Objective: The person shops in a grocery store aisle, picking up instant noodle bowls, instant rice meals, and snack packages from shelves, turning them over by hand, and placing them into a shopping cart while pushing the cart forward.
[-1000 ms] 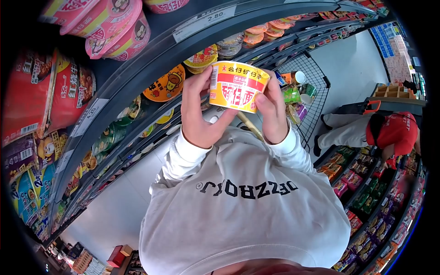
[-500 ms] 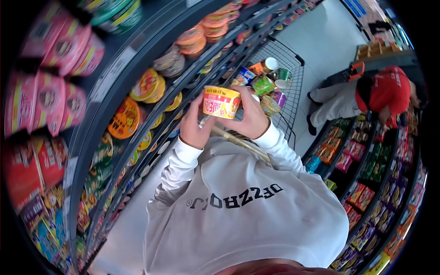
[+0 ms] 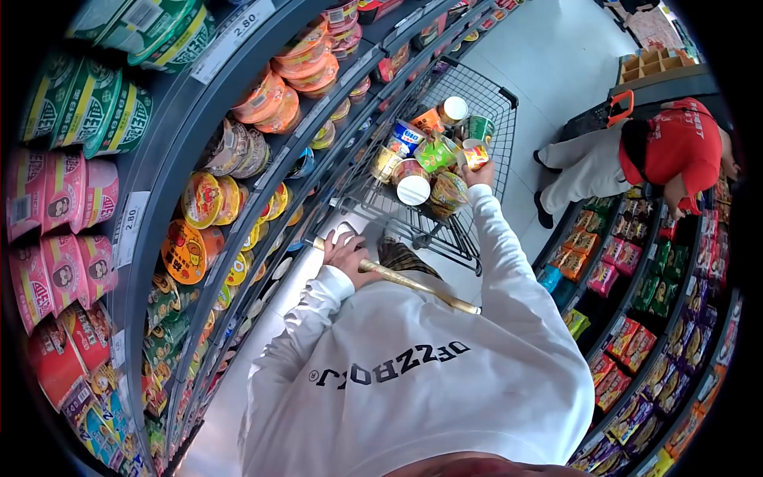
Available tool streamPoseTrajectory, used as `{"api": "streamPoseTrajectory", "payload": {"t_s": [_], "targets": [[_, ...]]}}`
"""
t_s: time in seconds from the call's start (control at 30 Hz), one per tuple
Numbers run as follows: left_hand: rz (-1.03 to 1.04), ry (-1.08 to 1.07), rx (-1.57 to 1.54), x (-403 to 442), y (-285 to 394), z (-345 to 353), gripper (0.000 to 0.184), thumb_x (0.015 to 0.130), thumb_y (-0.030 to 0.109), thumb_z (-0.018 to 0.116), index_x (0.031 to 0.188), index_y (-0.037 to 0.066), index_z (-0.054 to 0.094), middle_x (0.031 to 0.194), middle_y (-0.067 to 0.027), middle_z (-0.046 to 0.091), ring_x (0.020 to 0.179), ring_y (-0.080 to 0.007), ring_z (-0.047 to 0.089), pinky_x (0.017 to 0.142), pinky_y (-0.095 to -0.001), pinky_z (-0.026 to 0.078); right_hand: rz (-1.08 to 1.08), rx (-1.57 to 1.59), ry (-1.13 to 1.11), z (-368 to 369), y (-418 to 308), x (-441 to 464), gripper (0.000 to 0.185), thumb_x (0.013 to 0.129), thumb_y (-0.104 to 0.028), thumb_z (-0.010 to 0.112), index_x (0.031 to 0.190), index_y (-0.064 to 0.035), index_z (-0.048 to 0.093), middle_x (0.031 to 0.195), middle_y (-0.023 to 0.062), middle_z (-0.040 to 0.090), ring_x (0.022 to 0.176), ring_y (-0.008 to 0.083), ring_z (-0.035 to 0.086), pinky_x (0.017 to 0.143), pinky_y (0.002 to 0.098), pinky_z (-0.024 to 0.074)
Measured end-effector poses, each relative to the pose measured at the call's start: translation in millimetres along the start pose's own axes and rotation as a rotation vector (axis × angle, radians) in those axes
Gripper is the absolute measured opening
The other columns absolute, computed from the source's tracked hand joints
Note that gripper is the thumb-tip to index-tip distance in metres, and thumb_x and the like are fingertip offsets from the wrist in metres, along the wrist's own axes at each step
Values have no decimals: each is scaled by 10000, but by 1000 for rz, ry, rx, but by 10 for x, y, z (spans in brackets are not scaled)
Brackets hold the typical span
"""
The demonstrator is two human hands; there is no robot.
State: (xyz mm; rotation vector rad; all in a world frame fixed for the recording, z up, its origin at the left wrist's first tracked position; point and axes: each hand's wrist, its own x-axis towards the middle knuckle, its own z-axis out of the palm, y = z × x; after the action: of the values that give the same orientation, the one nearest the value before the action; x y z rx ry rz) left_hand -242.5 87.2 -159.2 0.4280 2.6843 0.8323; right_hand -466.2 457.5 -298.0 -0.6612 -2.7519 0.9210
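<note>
My right hand (image 3: 481, 173) is stretched into the shopping cart (image 3: 509, 99), closed around a small yellow, white and red instant noodle cup (image 3: 474, 154). Beneath and beside that cup lie a green package (image 3: 435, 154), a blue cup (image 3: 406, 138), a white-lidded cup (image 3: 412, 189) and several other packaged foods. On the cart's pale tan handle (image 3: 421, 286), my left hand (image 3: 347, 254) is wrapped, its fingers partly hidden. The handle runs slantwise just in front of my white sweatshirt.
Shelves of noodle bowls (image 3: 67, 270) line my left side, with price labels (image 3: 130, 229) on their edges. To the right, a person in a red shirt (image 3: 675, 147) bends over a shelf of bagged snacks (image 3: 636, 286). Beyond the cart stretches pale floor (image 3: 548, 48).
The noodle cup has gone from between both hands near my chest into the cart, held by my right hand. My left hand has let go of it and dropped to the cart handle.
</note>
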Motion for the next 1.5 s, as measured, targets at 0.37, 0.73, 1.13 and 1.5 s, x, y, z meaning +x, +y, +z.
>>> {"api": "streamPoseTrajectory", "payload": {"t_s": [0.37,0.73,1.13,1.5], "targets": [[-28,-10,10,270,169,-110,401,658,501,825,835,151,744,1197,-43,639,1270,-269,466,1157,-555,180,-213,-9,-68,502,204,732,608,792,-149,704,1333,-72,437,1306,241,489,1135,449,553,957,456,481],[34,96,2,856,257,-19,419,646,564,803,809,180,756,1180,-26,655,1235,-239,489,1137,-475,217,-640,470,-676,-771,-1268,-1060,273,899,-152,612,1141,-28,639,1083,198,673,1035,372,640,919,406,499],[69,568,110,1480,440,418,443,740,203,708,1150,99,577,1296,-111,546,1343,-319,420,1189,-539,201,-790,-40,-579,-716,-1211,-1245,262,944,-212,507,1106,-25,594,969,226,643,877,440,632,758,520,519],[27,445,-375,1378,698,72,709,864,91,648,1489,58,314,1475,-206,413,1386,-378,389,1158,-440,311,-878,-105,-337,-871,-1322,-716,219,919,-237,547,838,-58,643,747,166,668,754,365,657,651,479,544]]}}
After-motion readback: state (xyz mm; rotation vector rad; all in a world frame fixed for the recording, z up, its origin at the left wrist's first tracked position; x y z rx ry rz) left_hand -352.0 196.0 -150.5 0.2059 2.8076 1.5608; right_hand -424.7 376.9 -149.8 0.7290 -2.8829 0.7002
